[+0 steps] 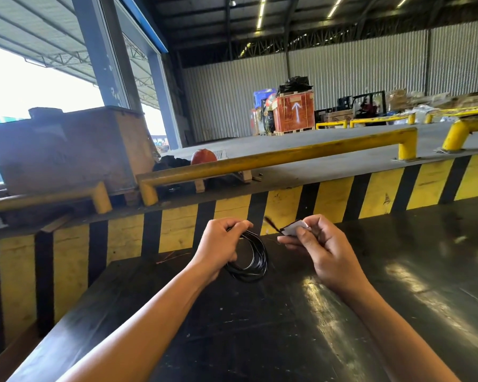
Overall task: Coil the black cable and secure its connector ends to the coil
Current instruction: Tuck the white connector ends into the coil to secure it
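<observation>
The black cable [255,257] is wound into a round coil of several loops, hanging just above the black table [260,326]. My left hand [221,244] grips the coil at its upper left edge, fingers closed over the loops. To the right, my right hand [315,249] pinches a small white tag or connector piece [294,227] between thumb and fingers. A short black strand [272,225] sticks out up-left from that piece, blurred. I cannot tell how the strand joins the coil.
A yellow-and-black striped wall [287,208] rises behind the table, topped by yellow guard rails [273,158]. A wooden crate [66,150] stands at the left and an orange hard hat [203,156] beside it. Pallets and a red crate [294,111] stand far back.
</observation>
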### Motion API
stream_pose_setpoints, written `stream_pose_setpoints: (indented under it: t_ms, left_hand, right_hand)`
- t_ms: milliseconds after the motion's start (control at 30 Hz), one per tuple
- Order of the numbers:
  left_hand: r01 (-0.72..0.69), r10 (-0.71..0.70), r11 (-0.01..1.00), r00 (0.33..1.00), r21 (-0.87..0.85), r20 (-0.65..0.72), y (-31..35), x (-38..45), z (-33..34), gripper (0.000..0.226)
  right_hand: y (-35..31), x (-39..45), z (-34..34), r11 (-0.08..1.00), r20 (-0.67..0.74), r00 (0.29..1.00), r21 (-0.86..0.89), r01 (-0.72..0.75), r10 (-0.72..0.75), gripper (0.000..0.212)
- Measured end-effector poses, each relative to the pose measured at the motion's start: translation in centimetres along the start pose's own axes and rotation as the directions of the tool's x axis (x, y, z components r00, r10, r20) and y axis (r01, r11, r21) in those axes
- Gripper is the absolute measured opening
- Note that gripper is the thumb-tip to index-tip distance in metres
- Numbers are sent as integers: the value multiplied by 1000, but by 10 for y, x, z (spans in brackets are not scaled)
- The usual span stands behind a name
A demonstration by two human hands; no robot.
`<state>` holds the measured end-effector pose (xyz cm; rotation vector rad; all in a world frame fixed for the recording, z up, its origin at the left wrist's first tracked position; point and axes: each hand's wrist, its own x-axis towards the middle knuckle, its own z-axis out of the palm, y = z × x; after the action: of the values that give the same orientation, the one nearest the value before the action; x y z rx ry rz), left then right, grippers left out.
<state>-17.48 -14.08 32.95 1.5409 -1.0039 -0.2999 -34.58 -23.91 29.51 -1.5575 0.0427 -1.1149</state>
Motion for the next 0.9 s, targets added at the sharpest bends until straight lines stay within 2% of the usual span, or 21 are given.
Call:
stream_pose_setpoints:
  t_ms: [167, 367, 633, 900]
  left_hand:
    - [-44, 47, 999, 988, 21, -147, -1, 5, 6, 26]
    - [-94, 100, 995, 982, 44, -160, 0, 2, 18, 23]
    - [-100, 104, 995, 971, 27, -216, -4, 2, 24, 21]
    - [-79, 90, 995, 968, 53, -235, -6, 4, 26, 23]
  right_hand:
    - [9, -11, 13, 997, 70, 996, -61, -52, 56, 9]
    - [16, -11, 24, 978, 72, 993, -195, -80, 96, 12]
    - [16, -7, 26, 942, 82, 990, -326, -84, 117, 7]
    - [17, -6, 23, 930, 99, 983, -351, -113, 157, 6]
